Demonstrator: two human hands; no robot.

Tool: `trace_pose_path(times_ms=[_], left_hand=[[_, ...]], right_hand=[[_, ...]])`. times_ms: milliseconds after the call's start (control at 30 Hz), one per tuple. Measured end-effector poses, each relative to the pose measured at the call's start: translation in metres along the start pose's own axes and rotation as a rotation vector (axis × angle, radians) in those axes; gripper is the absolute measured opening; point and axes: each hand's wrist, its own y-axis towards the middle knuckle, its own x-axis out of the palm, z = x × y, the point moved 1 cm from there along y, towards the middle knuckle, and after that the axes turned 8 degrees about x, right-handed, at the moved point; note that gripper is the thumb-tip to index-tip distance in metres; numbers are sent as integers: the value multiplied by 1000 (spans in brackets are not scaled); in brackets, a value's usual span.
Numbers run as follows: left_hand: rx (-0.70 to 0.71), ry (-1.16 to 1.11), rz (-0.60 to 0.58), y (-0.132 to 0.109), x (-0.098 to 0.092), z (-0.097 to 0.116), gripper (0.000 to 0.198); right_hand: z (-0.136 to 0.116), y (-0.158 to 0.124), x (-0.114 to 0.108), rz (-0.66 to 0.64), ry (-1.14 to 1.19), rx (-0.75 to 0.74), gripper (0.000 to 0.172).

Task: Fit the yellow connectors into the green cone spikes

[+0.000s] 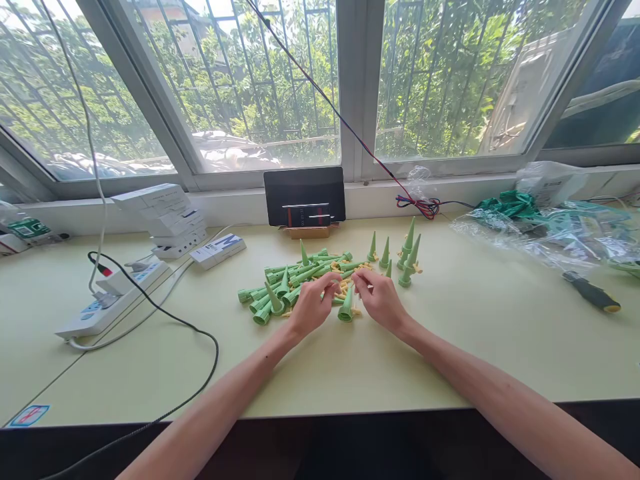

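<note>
Facing each other with fingers curled and thumbs drawn in, the left hand (pixel 314 301) and right hand (pixel 381 299) hang close together; from where I stand, I can't tell whether either pinches anything. Between them lies a green cone (pixel 345 308), open base toward the person. Yellow pieces (pixel 343 285) sit just beyond. A pile of green cones (pixel 300 275) spreads left of and past the left hand, and upright cones (pixel 385 255) stand beyond the right.

Yellow pieces (pixel 343 288) (some) partly hidden
</note>
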Motion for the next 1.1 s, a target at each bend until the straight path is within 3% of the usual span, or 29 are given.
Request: trace_pose_path(times_ms=[267, 533, 1100], left_hand=[[8, -4, -45, -1, 3, 1, 14], [10, 6, -39, -1, 4, 1, 15], [-9, -12, -114, -1, 4, 3, 23]], right_hand=[[-3, -1, -1, -6, -25, 38, 36], [-1, -1, 2, -21, 16, 68, 15], [1, -1, 3, -62, 47, 94, 17]])
